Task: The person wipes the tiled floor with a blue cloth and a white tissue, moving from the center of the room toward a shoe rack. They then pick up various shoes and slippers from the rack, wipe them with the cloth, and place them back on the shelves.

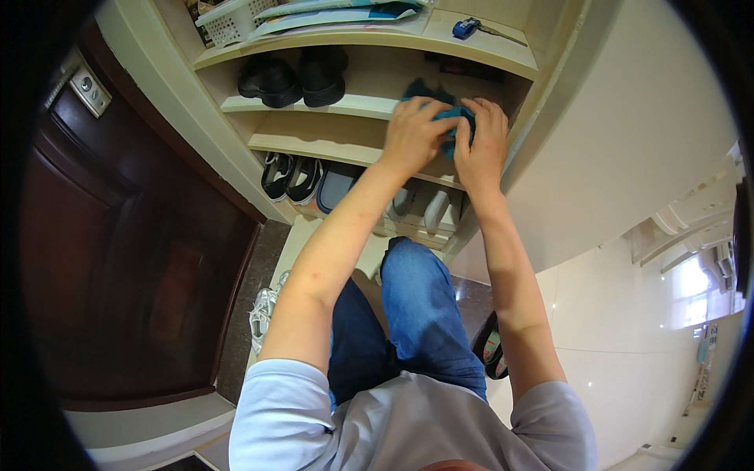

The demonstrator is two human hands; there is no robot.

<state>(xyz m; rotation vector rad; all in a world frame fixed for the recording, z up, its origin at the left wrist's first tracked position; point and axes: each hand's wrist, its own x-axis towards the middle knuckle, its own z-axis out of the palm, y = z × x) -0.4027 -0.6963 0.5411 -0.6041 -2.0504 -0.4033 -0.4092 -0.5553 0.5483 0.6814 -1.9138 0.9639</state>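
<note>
A teal cloth point(452, 115), partly hidden by my fingers, is bunched between my two hands at the right end of a shoe cabinet's shelves. My left hand point(417, 132) grips it from the left, thumb pointing toward the other hand. On its right side, my right hand point(484, 138) holds it with curled fingers. A darker part of the cloth sticks up behind my left fingers, over the upper shoe shelf point(368, 106). Black shoes point(270, 82) stand at the left of that shelf. A dark flat object point(471, 69) lies deeper in, at the right.
Blue-tagged keys point(466, 28), papers point(336, 23) and a white plastic basket point(232, 26) occupy the top shelf. Black-and-white sneakers point(303, 181) and blue slippers point(336, 187) sit lower. A dark wooden door point(129, 247) stands left; silver sneakers point(262, 312) rest beside my legs.
</note>
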